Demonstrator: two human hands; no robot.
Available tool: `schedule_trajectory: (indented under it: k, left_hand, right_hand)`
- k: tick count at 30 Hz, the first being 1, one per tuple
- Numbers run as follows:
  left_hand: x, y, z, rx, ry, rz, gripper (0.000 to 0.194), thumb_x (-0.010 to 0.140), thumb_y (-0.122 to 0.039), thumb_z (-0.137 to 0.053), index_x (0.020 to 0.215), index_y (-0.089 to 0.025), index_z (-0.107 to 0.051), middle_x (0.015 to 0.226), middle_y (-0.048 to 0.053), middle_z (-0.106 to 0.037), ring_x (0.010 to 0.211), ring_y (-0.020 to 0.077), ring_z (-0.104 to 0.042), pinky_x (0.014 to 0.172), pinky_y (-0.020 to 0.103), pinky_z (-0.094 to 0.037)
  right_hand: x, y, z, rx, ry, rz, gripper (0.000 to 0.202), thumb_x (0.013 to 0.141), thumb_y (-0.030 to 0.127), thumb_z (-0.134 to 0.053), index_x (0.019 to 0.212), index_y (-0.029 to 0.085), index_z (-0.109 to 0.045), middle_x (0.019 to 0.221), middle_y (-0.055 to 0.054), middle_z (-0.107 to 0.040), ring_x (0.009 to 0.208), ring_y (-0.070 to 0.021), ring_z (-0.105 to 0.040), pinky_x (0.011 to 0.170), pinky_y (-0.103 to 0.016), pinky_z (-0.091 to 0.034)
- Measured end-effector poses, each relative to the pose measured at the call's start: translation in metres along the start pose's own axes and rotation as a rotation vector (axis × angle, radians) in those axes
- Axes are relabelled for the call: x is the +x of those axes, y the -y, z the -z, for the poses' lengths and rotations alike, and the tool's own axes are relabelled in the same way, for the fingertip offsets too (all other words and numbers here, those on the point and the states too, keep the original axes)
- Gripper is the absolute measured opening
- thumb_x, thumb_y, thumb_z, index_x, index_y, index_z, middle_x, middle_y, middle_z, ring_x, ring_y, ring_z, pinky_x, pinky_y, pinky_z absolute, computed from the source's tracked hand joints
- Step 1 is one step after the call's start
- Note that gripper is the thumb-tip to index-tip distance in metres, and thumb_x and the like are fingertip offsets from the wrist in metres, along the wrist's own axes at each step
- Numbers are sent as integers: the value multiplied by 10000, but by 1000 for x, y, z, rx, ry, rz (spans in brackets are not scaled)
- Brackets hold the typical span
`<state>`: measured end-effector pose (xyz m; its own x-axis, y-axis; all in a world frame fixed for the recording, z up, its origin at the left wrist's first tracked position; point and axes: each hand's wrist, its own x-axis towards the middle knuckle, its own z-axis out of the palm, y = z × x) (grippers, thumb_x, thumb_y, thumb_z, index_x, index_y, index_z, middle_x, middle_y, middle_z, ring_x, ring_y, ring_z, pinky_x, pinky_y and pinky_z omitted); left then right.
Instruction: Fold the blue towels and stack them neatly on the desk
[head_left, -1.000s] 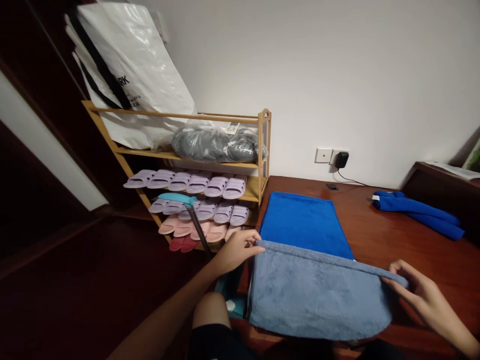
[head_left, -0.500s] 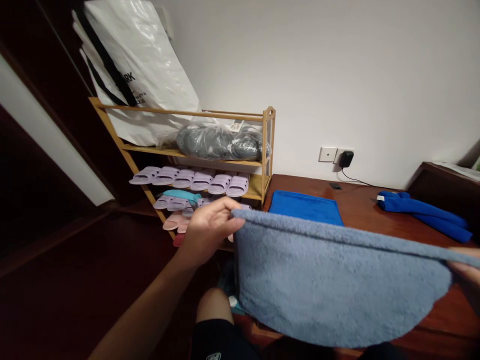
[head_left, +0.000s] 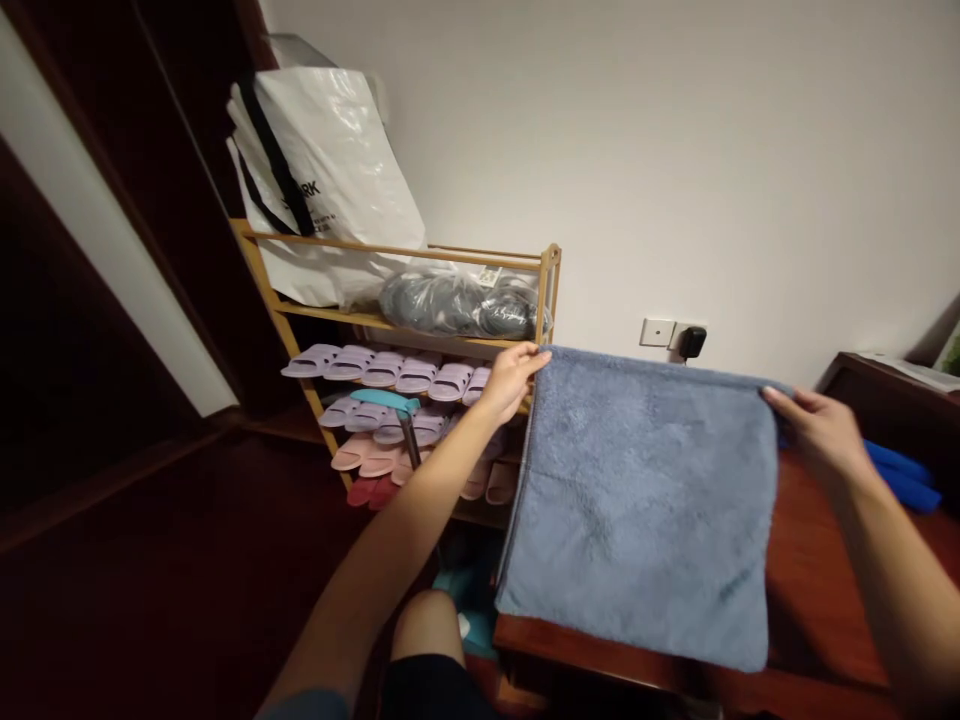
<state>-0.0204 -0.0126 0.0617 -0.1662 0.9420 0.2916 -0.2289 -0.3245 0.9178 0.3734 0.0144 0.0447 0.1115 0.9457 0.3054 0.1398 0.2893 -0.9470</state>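
Observation:
A grey-blue towel (head_left: 645,500) hangs stretched out by its top edge between my two hands. My left hand (head_left: 517,375) pinches its upper left corner, close to the end of the shoe rack. The upper right corner is gripped by my right hand (head_left: 817,425), thumb on the near side. The towel hangs in front of the reddish-brown wooden table (head_left: 817,570), its lower part over the table's front edge. It hides most of the tabletop. Beyond my right wrist lies a folded blue cloth (head_left: 900,475).
A wooden rack (head_left: 551,265) holds several lilac slippers (head_left: 416,372), pink slippers (head_left: 379,458), a plastic-wrapped grey bundle (head_left: 450,303) and a white bag (head_left: 337,160). A turquoise-handled tool (head_left: 384,400) stands before it. A black plug (head_left: 691,342) is in the wall.
Both hands have lifted the towel up and away over the table, and it now hangs flatter and fuller. The blue cloth that lay behind it is now covered from view.

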Motion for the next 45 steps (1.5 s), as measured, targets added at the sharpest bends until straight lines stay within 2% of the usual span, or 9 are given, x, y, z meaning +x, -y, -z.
schedule_trajectory:
  k: [5,9,15,23,27,32,35,39,45]
  left_hand:
    - [30,75,2,85,-79,109,297,697,-339,-753,664,-153,-525,567,-51,-514,455,70,-459,420,164,-322]
    - [50,118,6,152,-148,113,212,875,-299,-622,768,-127,-561,661,-36,-540,519,76,-499,486,193,-416]
    - [83,146,13,299,-167,86,200,929,-301,-566,1014,-123,-593,933,37,-615,756,138,-609,665,294,-528]
    - [96,189,17,658,-162,163,286,927,-312,-570,1155,-140,-566,1121,81,-595,937,199,-615,795,390,-531]
    - [99,196,19,867,-152,147,280,927,-319,-569,1142,-140,-574,1120,78,-598,950,202,-612,816,402,-522]
    - [89,178,13,1127,-53,52,258,920,-213,-543,1154,-108,-570,1111,141,-616,1053,267,-586,911,460,-455]
    - [70,167,3,1266,66,-64,482,888,-191,-550,1351,-127,-433,1382,217,-438,1303,349,-375,1030,504,-328]
    - [53,165,-7,1371,311,-192,565,937,-364,-455,1464,-237,-295,1552,78,-212,1425,273,-141,1140,446,-136]
    - [51,181,-6,1492,453,-70,582,938,-541,-335,1437,-241,-364,1526,83,-277,1395,278,-257,1070,514,-274]
  right_hand:
    - [37,-70,-28,20,-33,-99,501,478,541,-799,738,141,-644,616,-13,-634,516,-125,-553,448,-244,-410]
    - [50,-105,-45,-16,-58,-132,516,532,577,-765,731,118,-637,585,-11,-611,515,-121,-541,466,-249,-411]
    - [79,-133,-55,-123,-123,-142,365,832,486,-594,839,122,-614,658,40,-586,547,-66,-530,536,-214,-441]
    - [87,-177,-66,-403,-82,-203,392,878,491,-533,764,122,-595,651,45,-579,575,-76,-556,582,-234,-476]
    - [90,-191,-65,-574,-62,-221,375,867,479,-554,772,119,-597,678,41,-577,615,-87,-565,605,-245,-484]
    - [92,-182,-63,-770,-35,-137,420,834,523,-558,873,114,-644,806,-49,-654,762,-171,-620,720,-324,-496]
    - [84,-170,-67,-869,-9,-12,624,825,597,-482,1173,89,-587,1157,-200,-610,1067,-294,-573,889,-419,-443]
    - [64,-163,-83,-955,235,153,677,845,658,-378,1382,249,-432,1433,-93,-431,1325,-261,-375,1087,-461,-259]
    - [43,-173,-102,-1070,401,151,739,865,688,-268,1430,222,-371,1517,-128,-278,1405,-267,-232,1089,-529,-223]
